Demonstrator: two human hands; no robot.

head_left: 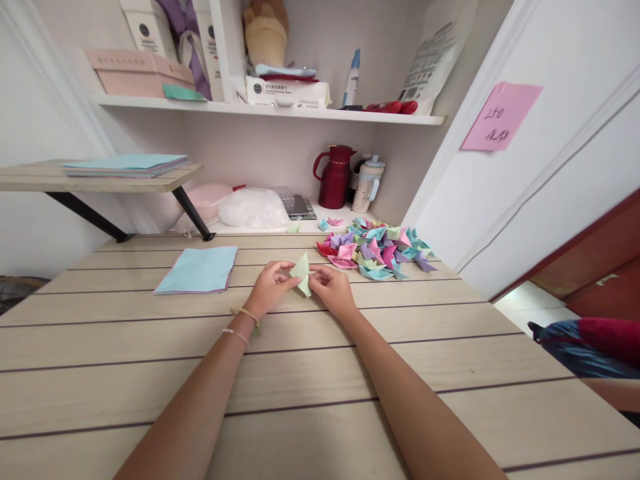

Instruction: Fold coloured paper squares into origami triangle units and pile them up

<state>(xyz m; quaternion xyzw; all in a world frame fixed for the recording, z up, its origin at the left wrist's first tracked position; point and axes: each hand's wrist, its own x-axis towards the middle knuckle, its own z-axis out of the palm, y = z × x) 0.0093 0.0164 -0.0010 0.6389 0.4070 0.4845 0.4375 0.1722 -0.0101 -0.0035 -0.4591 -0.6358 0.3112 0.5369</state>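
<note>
Between my two hands, just above the tabletop, a pale green piece of folded paper (302,272) stands upright with a pointed top. My left hand (273,287) pinches its left side between thumb and fingers. On the other side my right hand (333,288) grips the right edge, fingers curled. To the right lies a heap of folded paper boats (375,248) in pink, blue, purple, green and red. A stack of square paper (197,270), light blue on top, rests on the table left of my hands.
A small raised shelf (185,175) on black legs, bearing more paper (125,165), overhangs the table's left side. Behind the table stand a dark red jug (336,179), a speckled cup (368,187) and a white plastic bag (254,208). A person's clothing (595,347) shows at the right edge.
</note>
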